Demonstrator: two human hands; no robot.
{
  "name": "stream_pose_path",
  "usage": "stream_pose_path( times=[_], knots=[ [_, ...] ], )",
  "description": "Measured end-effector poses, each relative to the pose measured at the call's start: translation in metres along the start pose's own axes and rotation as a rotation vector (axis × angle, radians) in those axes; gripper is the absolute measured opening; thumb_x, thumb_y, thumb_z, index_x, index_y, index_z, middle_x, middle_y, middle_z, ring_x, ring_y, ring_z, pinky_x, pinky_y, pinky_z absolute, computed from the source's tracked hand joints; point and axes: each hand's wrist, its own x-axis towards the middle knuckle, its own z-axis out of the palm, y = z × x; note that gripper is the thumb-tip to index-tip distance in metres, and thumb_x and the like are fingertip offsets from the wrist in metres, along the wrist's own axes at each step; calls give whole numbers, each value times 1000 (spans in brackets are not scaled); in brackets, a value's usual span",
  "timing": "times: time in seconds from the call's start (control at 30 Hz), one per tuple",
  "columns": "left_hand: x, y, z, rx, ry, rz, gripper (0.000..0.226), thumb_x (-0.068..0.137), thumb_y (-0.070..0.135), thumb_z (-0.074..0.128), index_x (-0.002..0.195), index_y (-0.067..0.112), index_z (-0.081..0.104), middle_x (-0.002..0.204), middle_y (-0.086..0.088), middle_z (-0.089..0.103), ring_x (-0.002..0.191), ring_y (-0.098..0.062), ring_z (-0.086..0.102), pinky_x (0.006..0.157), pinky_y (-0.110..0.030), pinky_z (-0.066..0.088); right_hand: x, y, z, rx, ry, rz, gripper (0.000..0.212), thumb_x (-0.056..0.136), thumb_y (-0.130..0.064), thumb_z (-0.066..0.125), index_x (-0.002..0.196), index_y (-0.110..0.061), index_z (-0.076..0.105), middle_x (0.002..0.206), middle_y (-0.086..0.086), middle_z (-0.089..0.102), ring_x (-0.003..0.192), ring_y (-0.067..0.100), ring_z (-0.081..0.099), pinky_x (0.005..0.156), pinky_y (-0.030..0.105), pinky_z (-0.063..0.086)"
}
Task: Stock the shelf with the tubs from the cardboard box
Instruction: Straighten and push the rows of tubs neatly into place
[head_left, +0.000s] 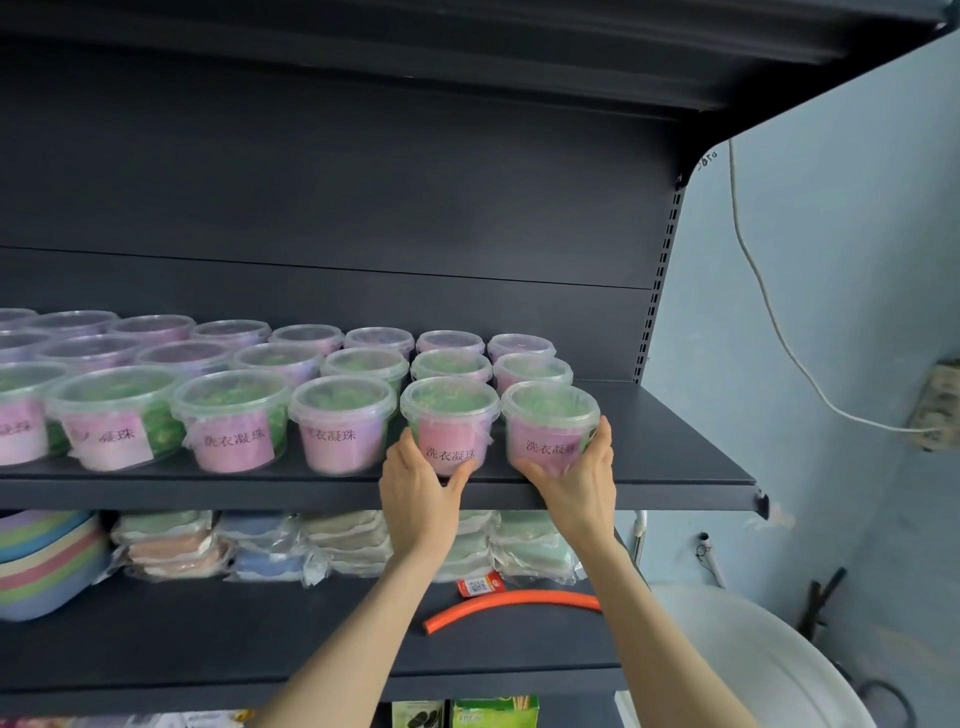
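At frame centre, your left hand and right hand each cup a tub; light, slick plastic, so grip low around the walls.

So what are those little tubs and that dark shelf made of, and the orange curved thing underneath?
The tubs look like clear, slightly glossy thin plastic: their green and pink contents show through walls and lids. The shelf seems to be matte dark painted metal, judging by its thin folded front edge and the slotted upright. The orange curved thing looks like a smooth plastic or rubber tube; its end appears hollow.
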Motion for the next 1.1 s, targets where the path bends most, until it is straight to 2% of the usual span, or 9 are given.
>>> stream_pose_path(
  times=[0.2, 0.37, 0.57, 0.63, 0.73, 0.83, 0.97, 1.03, 1.1],
  knots=[
    [1, 1, -1, 16, -17, -11, 82, 70, 38, 78, 129, -6, 42, 114, -23, 56, 104, -39, 55, 87, -44, 45, -2, -2, 4, -45, 48, 3, 114, 62, -42, 84, 145, -12, 13, 131, 13, 41, 119, 30, 43, 93, 41, 44],
    [0, 3, -3, 25, -49, -25, 80, 74, 40, 75, 130, -6, 40, 117, -21, 55, 107, -36, 54, 88, -42, 45, -2, -4, 2, -90, 21, 11, 117, 66, -45, 81, 148, -12, 5, 135, 15, 40, 120, 34, 46, 92, 43, 45],
    [-16, -8, -13, 140, -130, 44, 60, 86, 33, 63, 130, -5, 45, 142, -22, 39, 131, -34, 37, 104, -39, 35, -23, 1, -5, -164, -48, -22, 112, 78, -41, 73, 149, -7, -6, 150, 15, 29, 134, 32, 36, 103, 44, 40],
    [-23, -17, -23, 195, -143, 80, 44, 87, 29, 63, 118, -1, 59, 136, -19, 48, 127, -33, 42, 99, -42, 38, -38, 3, -6, -201, -40, -5, 99, 82, -41, 68, 150, -8, 3, 151, 11, 26, 134, 29, 36, 98, 43, 44],
    [-26, -33, -44, 159, -57, 183, 21, 77, 15, 73, 94, 3, 69, 101, -13, 66, 92, -35, 61, 75, -43, 47, -54, -2, -6, -297, 15, -133, 63, 87, -33, 64, 138, -7, 37, 140, 9, 39, 125, 28, 43, 89, 41, 47],
    [-13, -44, -74, 150, 58, 299, 23, 72, 7, 76, 92, 2, 67, 92, -12, 65, 80, -35, 61, 68, -42, 48, -60, -25, 2, -289, -4, -270, 42, 89, -25, 62, 124, -5, 51, 125, 8, 49, 114, 27, 48, 83, 37, 45],
    [25, -55, -105, 203, 94, 371, 45, 69, 10, 77, 110, 3, 59, 114, -16, 56, 101, -35, 54, 78, -46, 49, -56, -60, 26, -304, 32, -492, 43, 76, -12, 74, 115, -4, 59, 117, 12, 58, 104, 35, 53, 82, 46, 50],
    [44, -64, -115, 278, 16, 407, 54, 71, 17, 77, 119, 4, 55, 127, -17, 51, 116, -36, 49, 90, -50, 44, -52, -72, 42, -390, 31, -527, 52, 76, -15, 74, 124, -8, 57, 134, 13, 52, 120, 38, 45, 94, 49, 41],
    [60, -71, -120, 351, -63, 486, 56, 75, 22, 75, 124, 6, 54, 136, -15, 48, 127, -35, 43, 102, -50, 34, -47, -79, 53, -452, -9, -487, 56, 85, -22, 67, 137, -16, 47, 151, 8, 35, 139, 33, 24, 109, 45, 22]
  ],
)
